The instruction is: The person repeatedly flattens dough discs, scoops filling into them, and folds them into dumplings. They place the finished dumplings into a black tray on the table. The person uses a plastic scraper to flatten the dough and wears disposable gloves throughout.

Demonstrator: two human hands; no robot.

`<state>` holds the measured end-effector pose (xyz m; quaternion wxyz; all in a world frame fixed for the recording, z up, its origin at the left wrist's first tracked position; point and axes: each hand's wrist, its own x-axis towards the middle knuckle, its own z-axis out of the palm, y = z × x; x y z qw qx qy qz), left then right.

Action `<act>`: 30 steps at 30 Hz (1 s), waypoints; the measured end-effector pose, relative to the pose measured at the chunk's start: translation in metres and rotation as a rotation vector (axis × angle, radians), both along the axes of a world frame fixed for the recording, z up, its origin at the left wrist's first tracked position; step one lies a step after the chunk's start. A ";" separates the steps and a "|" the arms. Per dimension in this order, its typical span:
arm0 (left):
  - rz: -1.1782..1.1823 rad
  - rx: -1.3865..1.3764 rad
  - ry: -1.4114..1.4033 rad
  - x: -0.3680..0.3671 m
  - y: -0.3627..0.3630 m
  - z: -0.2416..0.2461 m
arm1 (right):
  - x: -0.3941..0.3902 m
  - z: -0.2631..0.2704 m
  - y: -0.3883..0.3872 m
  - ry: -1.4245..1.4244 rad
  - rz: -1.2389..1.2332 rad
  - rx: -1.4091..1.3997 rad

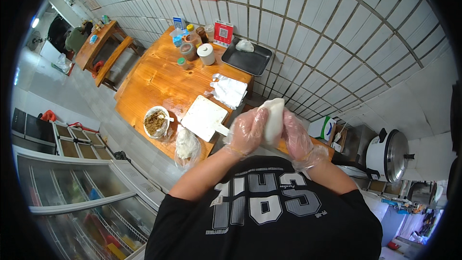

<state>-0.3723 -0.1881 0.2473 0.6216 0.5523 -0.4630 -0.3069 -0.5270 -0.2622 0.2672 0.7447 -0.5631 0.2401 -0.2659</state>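
Note:
My left hand (247, 130) and my right hand (296, 135), both in clear plastic gloves, hold one elongated piece of white dough (274, 121) between them in front of my chest. Its upper end points away from me. To the left, on the wooden table (144, 86), a white square board with a handle (204, 115) lies near the edge. Beside it stands a lined bowl of brown crumbly filling (155, 122) with a white spoon (166, 117). A lump of white dough in a plastic bag (186, 146) rests at the table's near edge.
Thin plastic bags or gloves (229, 90) lie beyond the board. A black tray (247, 57) holding a small white bagged item stands by the tiled wall. Several jars and a white lidded pot (206, 54) stand behind. A large cooker (388, 155) is at right, a glass-door fridge (79, 187) at left.

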 end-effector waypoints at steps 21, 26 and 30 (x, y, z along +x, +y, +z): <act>0.220 0.051 -0.069 -0.005 -0.017 0.011 | 0.009 0.010 0.006 -0.260 -0.226 0.059; 0.190 -0.005 0.246 -0.011 -0.022 0.017 | 0.002 0.001 0.005 -0.394 -0.229 0.304; 0.212 -0.049 0.713 -0.040 -0.044 0.022 | 0.003 -0.008 -0.004 -0.480 -0.133 0.326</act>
